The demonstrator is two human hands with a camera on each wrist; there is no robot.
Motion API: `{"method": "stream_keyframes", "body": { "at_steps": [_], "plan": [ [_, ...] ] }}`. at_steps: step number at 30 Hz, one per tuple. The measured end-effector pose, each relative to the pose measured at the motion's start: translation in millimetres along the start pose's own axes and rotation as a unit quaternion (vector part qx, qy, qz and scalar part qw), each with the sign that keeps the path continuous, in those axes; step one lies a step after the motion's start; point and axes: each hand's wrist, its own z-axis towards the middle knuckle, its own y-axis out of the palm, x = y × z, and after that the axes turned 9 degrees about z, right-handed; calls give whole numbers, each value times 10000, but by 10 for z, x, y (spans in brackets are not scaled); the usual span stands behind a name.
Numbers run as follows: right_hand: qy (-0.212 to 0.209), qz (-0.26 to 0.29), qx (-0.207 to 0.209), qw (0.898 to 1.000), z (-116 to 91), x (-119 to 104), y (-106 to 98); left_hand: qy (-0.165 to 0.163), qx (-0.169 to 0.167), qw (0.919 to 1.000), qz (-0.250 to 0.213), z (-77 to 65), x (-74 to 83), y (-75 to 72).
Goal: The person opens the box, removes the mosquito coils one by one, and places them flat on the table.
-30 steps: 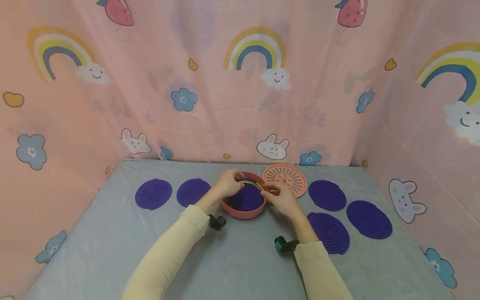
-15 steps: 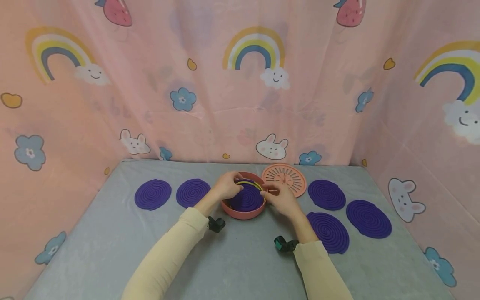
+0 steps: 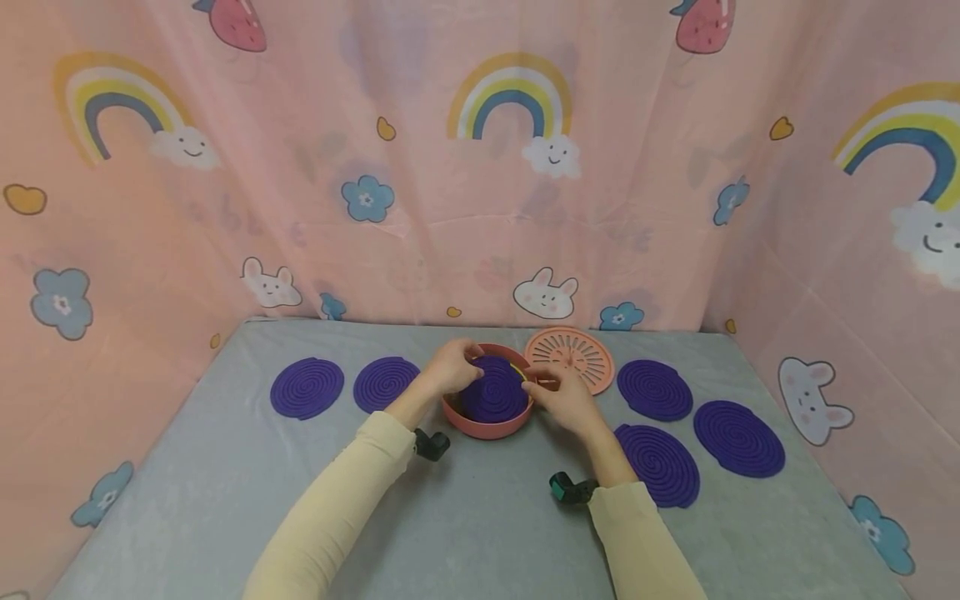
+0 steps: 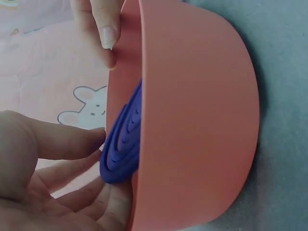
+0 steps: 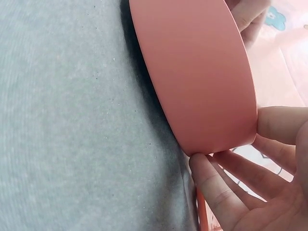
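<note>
A round salmon-pink box (image 3: 487, 430) stands at the middle of the table, its top off. Inside it, a purple mosquito coil (image 3: 495, 392) lies tilted, its raised edge (image 4: 115, 171) coming out past the rim in the left wrist view. My left hand (image 3: 454, 367) pinches that edge between thumb and fingers. On the other side my right hand (image 3: 562, 398) grips the box, with the thumb at the rim and fingertips (image 5: 202, 168) against the outer wall. A short yellow strip (image 3: 517, 370) shows behind the coil; the box's floor is mostly hidden.
A pink slotted lid (image 3: 592, 358) lies behind my right hand. Purple coils lie flat on the grey cloth: two at left, such as one coil (image 3: 307, 388), and several at right, including an outer coil (image 3: 738, 439). A patterned pink curtain (image 3: 420, 275) stands behind the table.
The purple coil in the box has shifted toward the back and now covers most of the yellow arc that showed before. Both hands stay nearly in place.
</note>
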Motion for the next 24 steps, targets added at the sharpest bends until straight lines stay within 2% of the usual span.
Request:
{"method": "stream_keyframes", "body": {
  "at_steps": [12,17,24],
  "plan": [
    [-82,31,-90,9999,-12,19,6,346,-73,9987,-361,-38,-81,-42],
    [-59,19,-120,9999,-7,22,11,399,88,9985,-378,-73,-117,-109],
    [-91,70,-93,9999,8,11,-2,633,500,9955,-507,-202,-152,-306]
  ]
}}
